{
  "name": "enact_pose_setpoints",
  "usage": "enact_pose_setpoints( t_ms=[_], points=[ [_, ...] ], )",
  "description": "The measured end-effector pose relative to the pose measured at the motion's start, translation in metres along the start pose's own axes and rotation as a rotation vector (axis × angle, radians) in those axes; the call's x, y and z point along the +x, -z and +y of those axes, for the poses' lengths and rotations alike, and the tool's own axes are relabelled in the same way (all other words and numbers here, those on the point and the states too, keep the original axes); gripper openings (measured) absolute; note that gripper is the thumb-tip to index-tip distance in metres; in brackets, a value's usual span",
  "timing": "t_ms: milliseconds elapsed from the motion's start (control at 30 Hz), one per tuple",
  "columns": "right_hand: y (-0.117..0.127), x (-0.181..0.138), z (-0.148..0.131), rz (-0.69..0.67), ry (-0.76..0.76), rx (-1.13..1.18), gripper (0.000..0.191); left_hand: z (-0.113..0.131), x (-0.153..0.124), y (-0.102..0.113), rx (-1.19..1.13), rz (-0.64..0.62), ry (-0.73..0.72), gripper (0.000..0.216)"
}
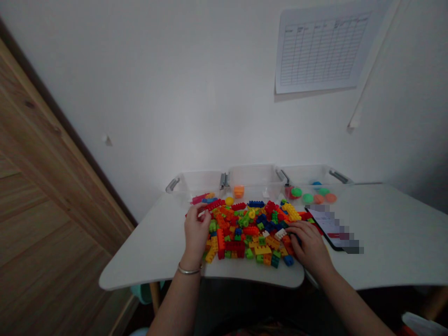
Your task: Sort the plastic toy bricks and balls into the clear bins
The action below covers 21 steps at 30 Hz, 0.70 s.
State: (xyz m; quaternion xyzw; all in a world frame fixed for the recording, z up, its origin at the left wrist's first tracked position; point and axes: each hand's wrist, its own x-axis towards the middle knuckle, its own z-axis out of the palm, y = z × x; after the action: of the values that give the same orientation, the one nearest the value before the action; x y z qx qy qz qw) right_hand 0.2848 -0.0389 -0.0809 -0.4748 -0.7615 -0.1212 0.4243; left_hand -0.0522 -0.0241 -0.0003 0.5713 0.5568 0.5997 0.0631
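Observation:
A heap of coloured toy building bricks (262,250) lies on the white table. At its left back edge my left hand (197,227), wearing a bangle, has its fingers closed around one end of a long red brick (215,204). Part of that brick is hidden by the fingers. On the right side of the heap rests my right hand (308,240), fingers stretched over the bricks and thumb apart from them. Close to its fingertips is a white brick (280,234). A yellow brick (292,212) lies just beyond that hand.
Three clear plastic boxes stand along the wall: the left box (201,178) holds pink, orange and blue pieces, the middle box (254,175) an orange block, the right box (304,175) several round pieces. A phone (329,228) lies right of the heap on the table (392,233).

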Motion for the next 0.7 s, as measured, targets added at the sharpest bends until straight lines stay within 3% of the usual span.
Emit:
enact_pose_setpoints(
  t_ms=[133, 400, 533, 700],
  points=[
    [0.0, -0.001, 0.001, 0.01, -0.002, -0.002, 0.017, 0.0, 0.022, 0.003, -0.265, 0.181, 0.142, 0.032],
    [0.0, -0.001, 0.003, 0.005, 0.001, 0.005, 0.018, -0.014, 0.077, 0.004, -0.485, 0.21, 0.209, 0.029],
    [-0.001, -0.001, 0.004, 0.012, 0.004, 0.008, 0.018, -0.029, 0.1, 0.011, -0.27, 0.231, 0.168, 0.031],
    [-0.002, -0.001, 0.004, 0.005, 0.016, 0.006, 0.018, -0.041, 0.113, 0.02, 0.2, 0.077, -0.02, 0.019]
  ],
)
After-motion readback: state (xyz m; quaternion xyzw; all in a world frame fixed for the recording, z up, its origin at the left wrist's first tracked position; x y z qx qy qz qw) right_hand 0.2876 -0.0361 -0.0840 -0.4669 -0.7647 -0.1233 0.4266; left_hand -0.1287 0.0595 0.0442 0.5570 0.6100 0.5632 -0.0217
